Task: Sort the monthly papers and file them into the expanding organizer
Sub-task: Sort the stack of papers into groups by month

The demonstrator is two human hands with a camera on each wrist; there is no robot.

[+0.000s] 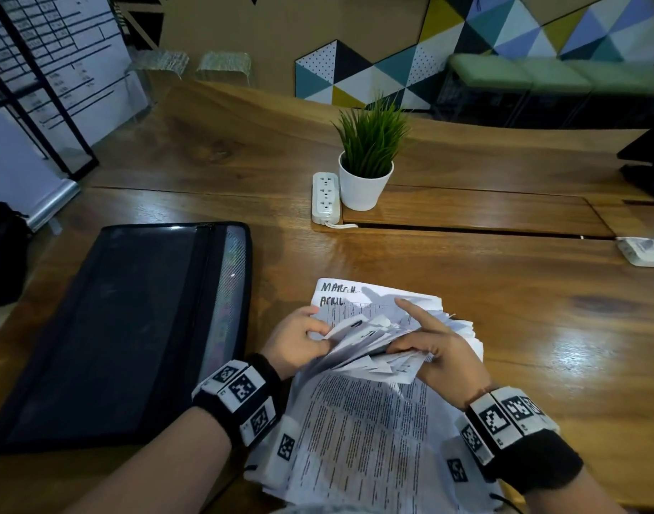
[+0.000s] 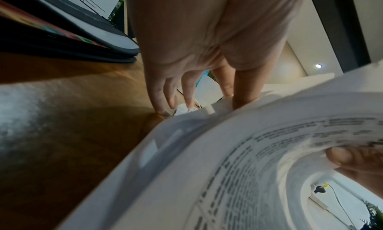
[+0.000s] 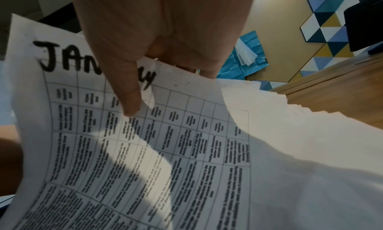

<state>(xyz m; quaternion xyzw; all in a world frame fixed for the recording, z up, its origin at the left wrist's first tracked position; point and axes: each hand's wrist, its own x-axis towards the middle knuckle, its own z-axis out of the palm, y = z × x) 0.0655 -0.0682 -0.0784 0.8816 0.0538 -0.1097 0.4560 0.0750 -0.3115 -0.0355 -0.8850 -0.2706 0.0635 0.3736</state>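
A black expanding organizer (image 1: 125,328) lies closed on the table to the left; its edge also shows in the left wrist view (image 2: 62,41). A thick stack of printed papers (image 1: 373,432) lies in front of me, with sheets marked MARCH and APRIL (image 1: 340,294) flat at its far end. Several sheets are curled up in the middle. My left hand (image 1: 319,328) pinches their left edges. My right hand (image 1: 403,343) grips a bunch of them, index finger stretched out; its thumb (image 3: 128,94) presses a table sheet marked JANUARY (image 3: 145,151).
A potted plant (image 1: 366,168) and a white power strip (image 1: 325,198) stand beyond the papers. Another white power strip (image 1: 644,250) lies at the right edge. A dark bag (image 1: 2,254) sits off the wooden table (image 1: 540,328) at left.
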